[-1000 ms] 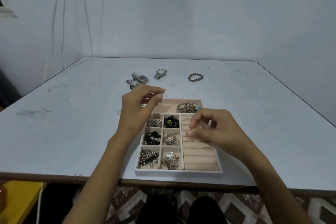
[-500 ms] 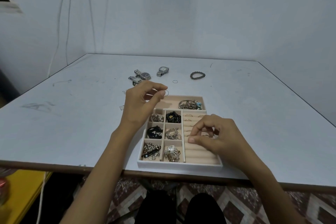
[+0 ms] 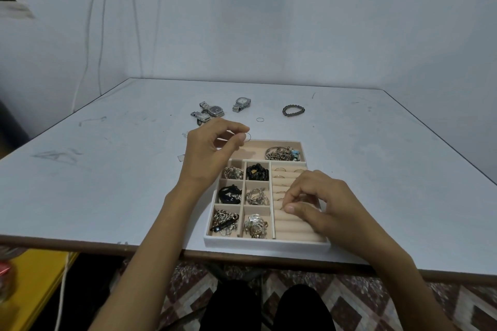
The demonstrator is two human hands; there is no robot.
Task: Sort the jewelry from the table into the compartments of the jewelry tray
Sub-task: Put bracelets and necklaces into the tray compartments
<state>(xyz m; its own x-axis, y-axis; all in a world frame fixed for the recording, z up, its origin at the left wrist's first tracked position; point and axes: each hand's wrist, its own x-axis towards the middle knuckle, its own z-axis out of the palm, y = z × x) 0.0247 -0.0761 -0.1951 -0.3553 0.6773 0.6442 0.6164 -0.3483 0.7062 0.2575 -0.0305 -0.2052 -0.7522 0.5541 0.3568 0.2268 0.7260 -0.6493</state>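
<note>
Head view showed the jewelry tray (image 3: 266, 244) nearest, at the front edge of the table (image 3: 107, 196). Over its ring rolls (image 3: 293, 226) the right hand (image 3: 320, 201) had its fingers curled, thumb and fingertips drawn together against a roll. Whether a ring sat between them was too small to tell. Left of it and farther out, above the tray's long back compartment, the left hand (image 3: 212, 150) pinched a thin ring (image 3: 248, 136) between thumb and forefinger. Beyond that hand lay a small ring (image 3: 259, 119), three watches (image 3: 215, 110) and a beaded bracelet (image 3: 293, 110), all unsorted. The step looked like seating rings in the rolls. Next, the thin ring would need a free slot near the right hand, pressed in gently.
</note>
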